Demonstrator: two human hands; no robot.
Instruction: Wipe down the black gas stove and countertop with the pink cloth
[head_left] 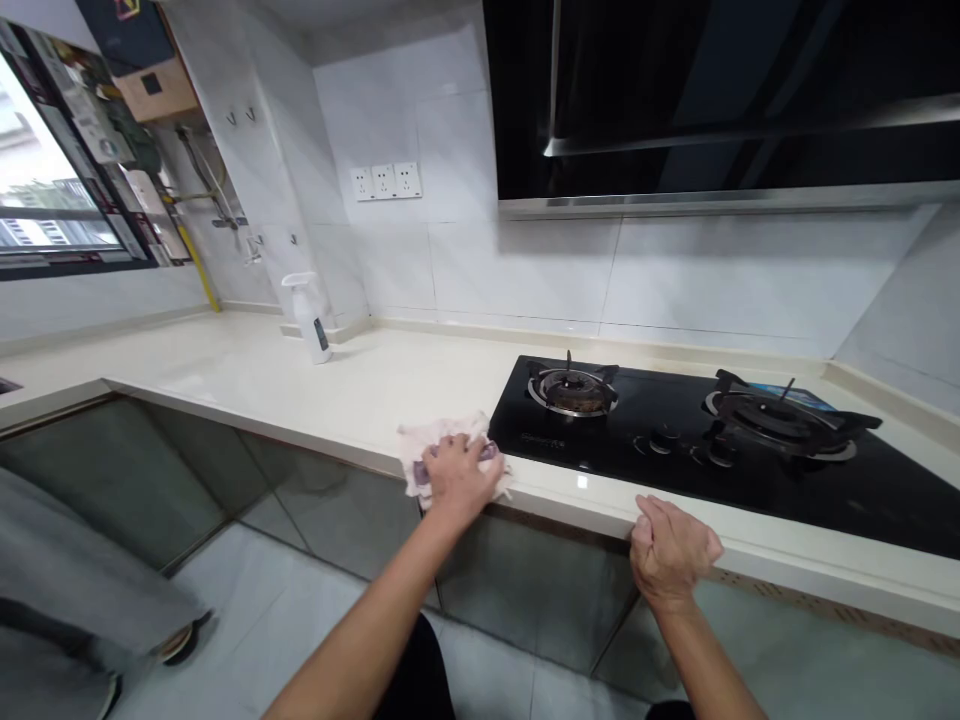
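Person's L hand (pixel 459 478), fingers curled over pale cloth (pixel 414 450), presses it to countertop (pixel 375 395), hob (pixel 652 400) just R of that grip; R hand (pixel 673 545), balled, at front edge; wiping apparently underway, amt done/left unclear

Stretches out as a glossy cream countertop (pixel 390 380), turning a corner at left and edged along the back by a low ledge (pixel 487 329) of similar color. Carries at right a black gas hob (pixel 652 400), fitted with two burners (pixel 572 390) and, between them near the front, silvery knobs (pixel 664 440). Supports a white spray bottle (pixel 306 315), standing upright near the back, well apart from the hob, with a dark label (pixel 321 333) low on one side. Bears a rumpled pale pink cloth (pixel 412 450), purple in patches, draping over the front edge just beside the hob's near-left corner.
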